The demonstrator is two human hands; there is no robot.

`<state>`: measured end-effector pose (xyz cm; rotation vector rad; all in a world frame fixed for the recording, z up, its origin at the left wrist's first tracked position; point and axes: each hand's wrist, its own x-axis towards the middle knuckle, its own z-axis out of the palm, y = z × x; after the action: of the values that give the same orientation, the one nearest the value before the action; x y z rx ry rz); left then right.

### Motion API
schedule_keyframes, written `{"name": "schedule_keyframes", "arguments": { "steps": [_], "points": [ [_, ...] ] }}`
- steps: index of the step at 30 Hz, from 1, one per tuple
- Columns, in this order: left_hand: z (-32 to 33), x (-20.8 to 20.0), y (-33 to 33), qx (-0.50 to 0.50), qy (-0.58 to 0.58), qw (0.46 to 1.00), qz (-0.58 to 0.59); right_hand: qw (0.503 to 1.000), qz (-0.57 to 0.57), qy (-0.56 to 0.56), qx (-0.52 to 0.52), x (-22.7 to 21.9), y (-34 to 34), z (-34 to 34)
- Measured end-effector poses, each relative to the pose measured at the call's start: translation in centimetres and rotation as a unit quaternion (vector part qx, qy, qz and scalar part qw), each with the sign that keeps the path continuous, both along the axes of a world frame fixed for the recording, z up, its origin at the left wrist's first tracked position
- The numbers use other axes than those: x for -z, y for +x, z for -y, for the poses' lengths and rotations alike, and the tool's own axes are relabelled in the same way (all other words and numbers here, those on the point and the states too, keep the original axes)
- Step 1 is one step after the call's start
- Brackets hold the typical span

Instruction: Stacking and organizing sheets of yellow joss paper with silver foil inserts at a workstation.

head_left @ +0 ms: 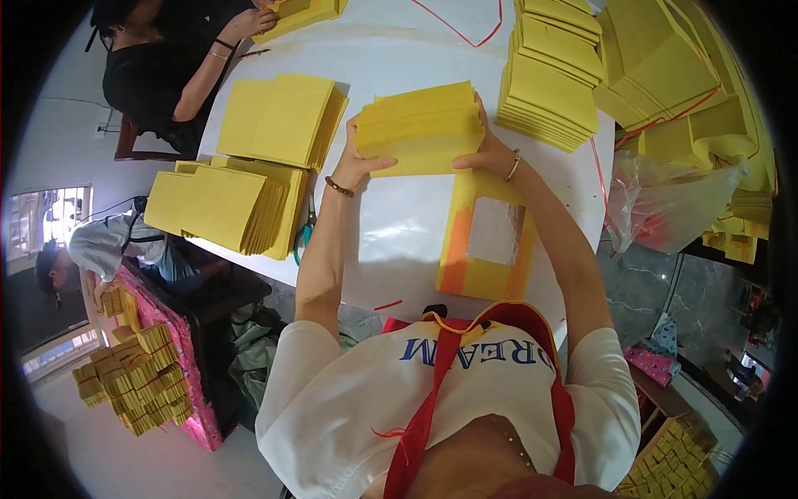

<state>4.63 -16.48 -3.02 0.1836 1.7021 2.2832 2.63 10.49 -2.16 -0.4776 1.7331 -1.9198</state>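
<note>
A thick stack of yellow paper [420, 133] is gripped at both ends between my hands, over the middle of the white table [399, 220]. My left hand [359, 162] closes on its left end, thumb along the near side. At the right end my right hand [492, 150] holds it the same way; most fingers of both hands are hidden behind the paper. Just nearer to me lies a yellow sheet [453, 270] with an orange stripe and a silvery foil square [496, 230] on it.
Yellow paper stacks stand at the left [274, 121] and right [549, 83]. Teal-handled scissors [306, 237] lie by the left stacks. A clear plastic bag [665, 200] hangs beyond the right edge. Another person's arm [208, 71] works at the far left; a second person [125, 245] sits farther off.
</note>
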Motion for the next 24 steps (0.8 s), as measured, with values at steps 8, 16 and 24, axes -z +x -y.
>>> {"name": "schedule_keyframes", "arguments": {
  "steps": [8,16,24],
  "points": [
    [-1.0,-0.5,-0.1,-0.028,0.024,0.996,-0.087,0.967,-0.21,0.138,0.048,0.1,-1.5,0.7],
    [0.0,3.0,-3.0,0.063,-0.121,0.985,-0.103,0.963,-0.207,0.155,0.071,0.6,-2.2,-0.5],
    [-1.5,2.2,-3.0,0.013,-0.016,0.998,-0.057,0.984,-0.121,0.1,0.08,-0.2,-2.1,-0.4]
  ]
}}
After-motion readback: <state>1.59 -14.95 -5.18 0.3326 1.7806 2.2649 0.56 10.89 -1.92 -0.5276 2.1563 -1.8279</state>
